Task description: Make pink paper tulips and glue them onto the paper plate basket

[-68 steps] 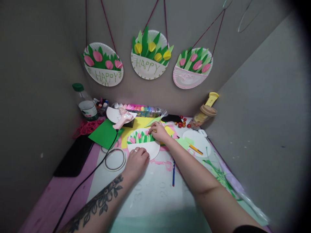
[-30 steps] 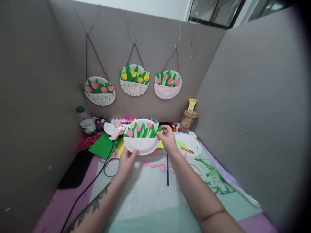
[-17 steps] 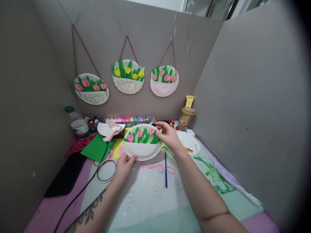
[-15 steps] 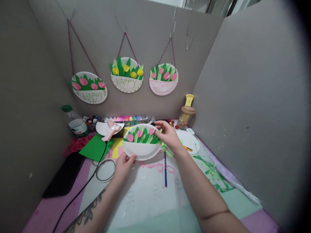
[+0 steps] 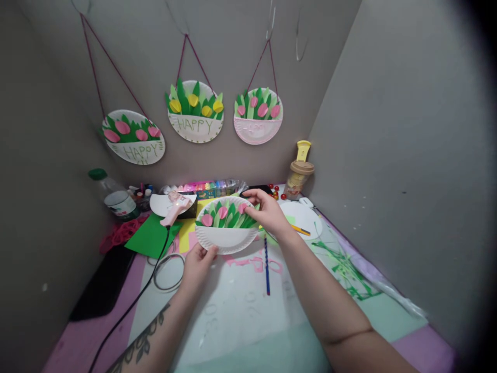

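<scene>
A white paper plate basket (image 5: 225,238) with green paper leaves and pink paper tulips is held up over the table, tilted toward me. My left hand (image 5: 200,261) pinches its lower left rim between thumb and fingers. At its upper right, my right hand (image 5: 266,210) has its fingers bent at the rightmost pink tulip and leaves; whether they grip the rim or only press the paper I cannot tell for sure. Below the plate lie pink paper scraps (image 5: 256,264) and a blue pencil (image 5: 267,267).
Three finished plate baskets, the middle one (image 5: 196,127) among them, hang on the grey wall. A pink glue gun (image 5: 176,207) with a black cord, green paper (image 5: 149,238), a tape roll (image 5: 170,272), a bottle (image 5: 116,199), a lidded cup (image 5: 298,178) and green scraps (image 5: 349,269) surround the hands.
The camera view has shifted, so the hanging plates sit higher and further left. My right hand's fingers have moved slightly left over the rightmost tulip; my left hand keeps its hold.
</scene>
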Action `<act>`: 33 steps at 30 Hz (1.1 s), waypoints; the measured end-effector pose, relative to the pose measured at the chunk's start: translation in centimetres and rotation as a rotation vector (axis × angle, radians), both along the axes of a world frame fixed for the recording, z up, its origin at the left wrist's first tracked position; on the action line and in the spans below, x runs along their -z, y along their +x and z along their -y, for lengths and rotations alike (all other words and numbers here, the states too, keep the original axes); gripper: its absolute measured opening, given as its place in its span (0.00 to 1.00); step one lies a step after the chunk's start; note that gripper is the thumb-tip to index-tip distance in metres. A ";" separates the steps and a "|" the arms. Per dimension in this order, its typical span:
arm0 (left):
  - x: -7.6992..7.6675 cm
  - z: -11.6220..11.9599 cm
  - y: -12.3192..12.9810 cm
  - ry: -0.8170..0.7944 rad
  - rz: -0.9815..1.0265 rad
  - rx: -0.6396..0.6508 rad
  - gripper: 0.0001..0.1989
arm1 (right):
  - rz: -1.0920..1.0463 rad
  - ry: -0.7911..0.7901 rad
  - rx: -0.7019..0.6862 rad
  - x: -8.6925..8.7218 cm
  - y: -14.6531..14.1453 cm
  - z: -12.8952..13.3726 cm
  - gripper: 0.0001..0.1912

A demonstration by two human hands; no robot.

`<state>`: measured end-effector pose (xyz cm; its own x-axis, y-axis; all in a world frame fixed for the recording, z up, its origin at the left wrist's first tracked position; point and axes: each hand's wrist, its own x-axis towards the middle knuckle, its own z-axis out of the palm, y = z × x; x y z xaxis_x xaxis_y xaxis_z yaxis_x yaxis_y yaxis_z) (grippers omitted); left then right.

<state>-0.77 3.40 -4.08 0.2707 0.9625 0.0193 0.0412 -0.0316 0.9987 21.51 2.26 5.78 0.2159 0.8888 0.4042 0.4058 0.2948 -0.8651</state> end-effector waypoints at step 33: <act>0.2 0.0 -0.1 0.008 -0.018 -0.010 0.22 | 0.001 0.006 0.000 0.4 -0.1 -0.2 0.16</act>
